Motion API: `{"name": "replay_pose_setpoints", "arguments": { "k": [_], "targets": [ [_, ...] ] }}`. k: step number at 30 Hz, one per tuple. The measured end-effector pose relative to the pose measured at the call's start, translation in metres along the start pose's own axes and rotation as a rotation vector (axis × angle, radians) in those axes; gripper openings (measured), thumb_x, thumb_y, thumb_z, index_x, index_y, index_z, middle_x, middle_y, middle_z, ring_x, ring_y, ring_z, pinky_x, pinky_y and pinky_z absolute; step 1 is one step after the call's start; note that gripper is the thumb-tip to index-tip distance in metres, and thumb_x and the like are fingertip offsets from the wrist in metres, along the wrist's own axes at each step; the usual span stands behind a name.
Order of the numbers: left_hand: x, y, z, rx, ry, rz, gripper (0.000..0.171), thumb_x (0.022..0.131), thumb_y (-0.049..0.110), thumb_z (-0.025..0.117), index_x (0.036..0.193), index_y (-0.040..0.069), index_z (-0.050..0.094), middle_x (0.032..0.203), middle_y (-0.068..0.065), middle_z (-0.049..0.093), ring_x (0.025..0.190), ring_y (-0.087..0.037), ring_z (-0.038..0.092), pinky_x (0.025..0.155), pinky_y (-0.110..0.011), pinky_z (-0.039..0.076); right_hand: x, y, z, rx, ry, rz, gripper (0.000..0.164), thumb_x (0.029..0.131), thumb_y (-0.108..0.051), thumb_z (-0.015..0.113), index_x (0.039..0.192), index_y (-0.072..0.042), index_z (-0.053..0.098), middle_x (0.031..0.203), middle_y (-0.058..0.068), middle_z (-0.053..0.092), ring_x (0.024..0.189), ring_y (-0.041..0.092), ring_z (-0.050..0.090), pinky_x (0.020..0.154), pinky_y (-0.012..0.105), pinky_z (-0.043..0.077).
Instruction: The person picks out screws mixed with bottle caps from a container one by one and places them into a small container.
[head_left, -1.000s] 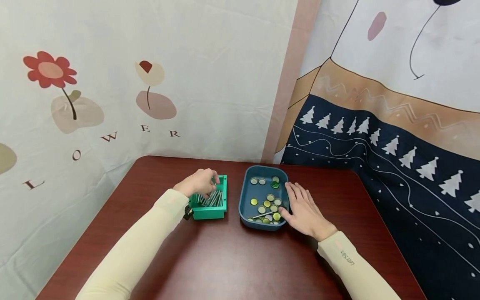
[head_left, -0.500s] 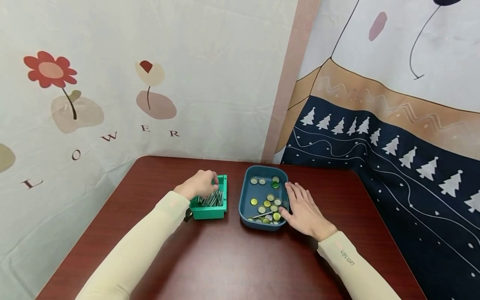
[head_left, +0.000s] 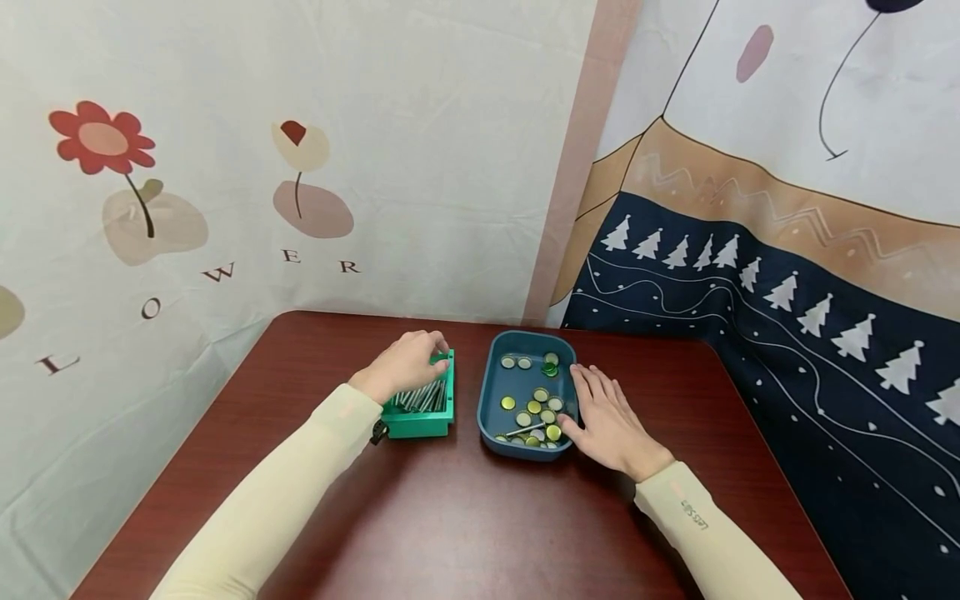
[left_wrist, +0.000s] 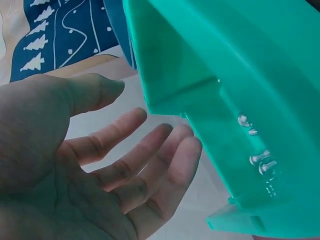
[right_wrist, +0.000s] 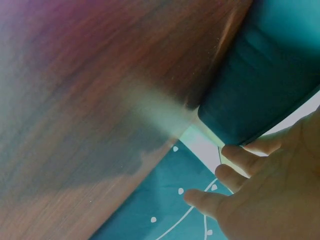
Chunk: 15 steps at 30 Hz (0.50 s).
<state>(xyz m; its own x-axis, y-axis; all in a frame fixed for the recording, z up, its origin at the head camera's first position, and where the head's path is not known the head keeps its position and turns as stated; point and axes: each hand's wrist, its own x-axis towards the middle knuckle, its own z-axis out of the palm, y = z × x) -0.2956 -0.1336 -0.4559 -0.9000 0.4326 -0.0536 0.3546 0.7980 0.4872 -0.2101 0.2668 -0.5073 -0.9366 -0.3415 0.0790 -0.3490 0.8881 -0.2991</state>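
My left hand (head_left: 402, 365) hovers over the back of a green bin (head_left: 417, 427). Inside that bin lies a heap of thin metal nails or screws (head_left: 427, 397), partly covered by the hand. In the left wrist view the fingers (left_wrist: 131, 127) are loosely bent beside the bin's wall, and nothing lies between thumb and fingers. To the right stands a blue tray (head_left: 525, 383) with several bottle caps (head_left: 508, 403) and one metal rod (head_left: 523, 430) like those in the bin. My right hand (head_left: 617, 429) rests against the tray's right rim, fingers extended.
Both containers stand towards the back of a reddish-brown table (head_left: 465, 525). A pale printed cloth (head_left: 435, 167) hangs behind it, and a dark blue cloth with white trees (head_left: 675, 287) hangs at the right.
My left hand has risen out of the green bin and shifted slightly back and right, its fingers spreading. The right hand and the blue tray stay in place.
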Motion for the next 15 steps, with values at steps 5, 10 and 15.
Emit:
{"name": "replay_pose_setpoints", "arguments": {
  "k": [5, 10, 15],
  "targets": [
    [-0.016, 0.036, -0.006, 0.079, 0.045, -0.041, 0.038, 0.117, 0.031, 0.072, 0.149, 0.011, 0.072, 0.149, -0.019, 0.07, 0.121, -0.033, 0.073, 0.099, -0.054, 0.066, 0.0, 0.001, 0.001, -0.004, -0.013, 0.006, 0.096, 0.113, -0.05, 0.065, 0.185, -0.003, 0.023, 0.192, 0.021, 0.028, 0.181, 0.047, 0.021, 0.144, 0.076, 0.023],
    [-0.021, 0.053, -0.001, 0.157, 0.091, -0.023, 0.04, 0.118, 0.03, 0.071, 0.153, 0.011, 0.069, 0.154, -0.02, 0.065, 0.126, -0.035, 0.07, 0.099, -0.053, 0.066, 0.001, 0.0, 0.0, -0.008, -0.005, -0.005, 0.095, 0.113, -0.048, 0.065, 0.184, -0.001, 0.024, 0.191, 0.023, 0.029, 0.18, 0.049, 0.023, 0.143, 0.077, 0.024],
    [-0.018, 0.06, 0.008, 0.211, 0.124, 0.013, 0.049, 0.115, 0.03, 0.075, 0.16, 0.012, 0.064, 0.166, -0.02, 0.059, 0.146, -0.042, 0.061, 0.113, -0.061, 0.062, 0.002, 0.0, -0.001, -0.009, -0.018, 0.003, 0.096, 0.113, -0.049, 0.065, 0.185, -0.002, 0.023, 0.192, 0.022, 0.028, 0.18, 0.048, 0.022, 0.143, 0.077, 0.022]
  ]
}}
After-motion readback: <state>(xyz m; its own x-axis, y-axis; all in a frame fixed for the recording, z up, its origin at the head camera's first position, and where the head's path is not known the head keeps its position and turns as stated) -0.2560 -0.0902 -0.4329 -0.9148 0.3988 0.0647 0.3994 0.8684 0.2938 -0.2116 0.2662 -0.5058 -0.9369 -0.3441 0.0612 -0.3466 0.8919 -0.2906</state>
